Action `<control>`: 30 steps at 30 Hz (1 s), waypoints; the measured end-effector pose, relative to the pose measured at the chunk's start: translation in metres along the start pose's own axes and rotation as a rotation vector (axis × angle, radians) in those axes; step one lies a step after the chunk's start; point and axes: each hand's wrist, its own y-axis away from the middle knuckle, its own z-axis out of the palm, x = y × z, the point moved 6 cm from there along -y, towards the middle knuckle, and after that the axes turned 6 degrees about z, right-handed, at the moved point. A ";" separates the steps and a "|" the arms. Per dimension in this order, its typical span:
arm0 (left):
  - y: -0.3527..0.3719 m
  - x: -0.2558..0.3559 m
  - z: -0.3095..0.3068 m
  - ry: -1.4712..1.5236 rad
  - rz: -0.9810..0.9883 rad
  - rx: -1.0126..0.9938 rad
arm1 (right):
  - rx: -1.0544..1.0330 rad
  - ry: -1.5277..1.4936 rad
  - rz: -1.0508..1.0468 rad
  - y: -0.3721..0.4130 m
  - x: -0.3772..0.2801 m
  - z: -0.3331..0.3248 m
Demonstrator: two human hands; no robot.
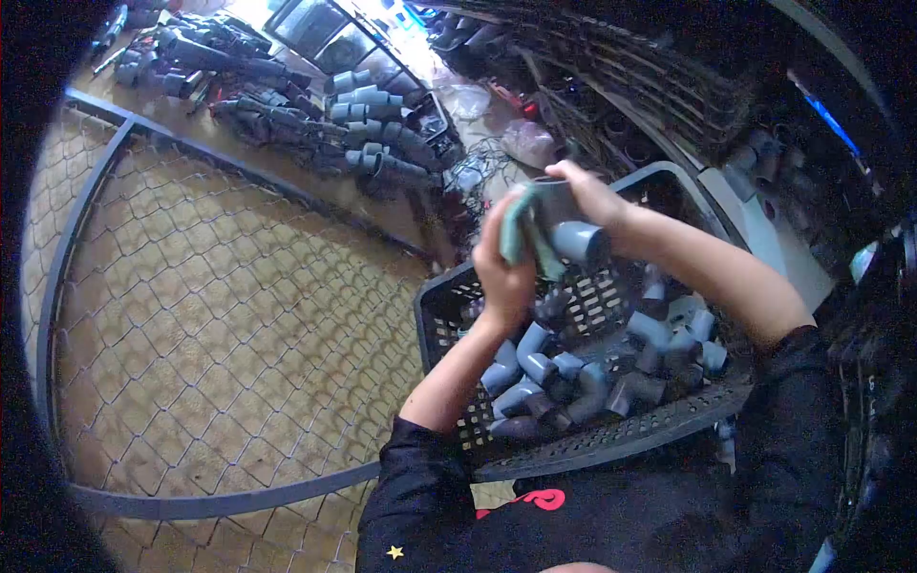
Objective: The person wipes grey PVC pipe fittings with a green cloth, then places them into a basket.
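My left hand (503, 277) is closed on a pale green cloth (521, 229), pressing it against the side of a grey plastic pipe fitting (579, 243). From the other side, my right hand (594, 199) grips the same fitting, its thumb and fingers at the upper end. One round end of the fitting points down and to the right. Both hands are above a black plastic basket (621, 427) with slotted walls. Inside it lie several grey pipe elbows (537, 367), heaped mostly toward the near side.
To the left stands a chain-link mesh panel (229, 315) with a grey tube frame (220, 503). Behind it, a large pile of grey pipe fittings (363, 110) reaches toward crates at the back. Clear plastic bags (528, 143) lie beyond the basket. Dark racks (640, 76) line the right.
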 end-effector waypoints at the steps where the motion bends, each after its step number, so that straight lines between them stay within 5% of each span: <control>1: 0.000 -0.007 -0.002 0.030 -0.056 0.065 | 0.060 0.051 0.006 0.000 0.004 -0.002; 7: 0.018 0.001 0.026 0.117 -0.215 -0.091 | 0.217 -0.083 -0.198 -0.006 -0.017 -0.034; 13: 0.003 -0.010 0.013 0.130 -0.198 -0.016 | 0.073 -0.144 -0.173 -0.014 0.006 -0.013; 17: 0.012 -0.029 0.018 0.272 -0.356 -0.011 | 0.289 -0.085 -0.197 -0.004 0.008 -0.015; 27: -0.017 0.025 0.006 0.094 -0.162 -0.251 | 0.115 -0.201 -0.335 0.025 -0.070 -0.024; 30: -0.022 0.016 -0.007 0.056 -0.207 -0.240 | 0.126 0.017 -0.572 0.089 -0.107 -0.003</control>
